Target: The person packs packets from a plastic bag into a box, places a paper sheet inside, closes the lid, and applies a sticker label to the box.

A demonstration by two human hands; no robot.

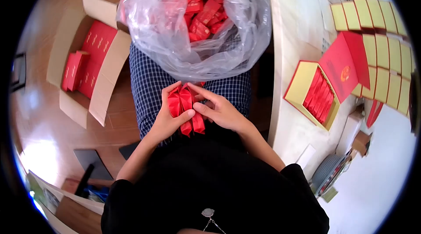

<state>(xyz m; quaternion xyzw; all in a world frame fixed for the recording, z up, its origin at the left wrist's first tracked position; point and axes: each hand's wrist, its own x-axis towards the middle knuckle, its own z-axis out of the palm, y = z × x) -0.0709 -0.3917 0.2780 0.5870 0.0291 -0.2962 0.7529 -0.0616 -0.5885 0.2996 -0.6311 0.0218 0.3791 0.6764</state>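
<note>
Over my lap, my left hand [165,117] is closed around one side of a small bunch of shiny red wrapped packets [186,101]. My right hand [223,112] grips the same bunch from the other side, its thumb near my left thumb. The packets stand side by side, with their lower ends showing below my thumbs. Just beyond my hands, a large clear plastic bag [153,52] gapes open with many loose red packets [204,19] inside. To the right, an open red and yellow gift box [299,85] holds a row of red packets [319,100].
A marble-look table [287,27] runs along my right. Stacked yellow boxes with red edges [383,54] stand at its far side, near a grey coil [326,170]. On the floor at left, an open cardboard carton [106,82] contains red boxes [75,71].
</note>
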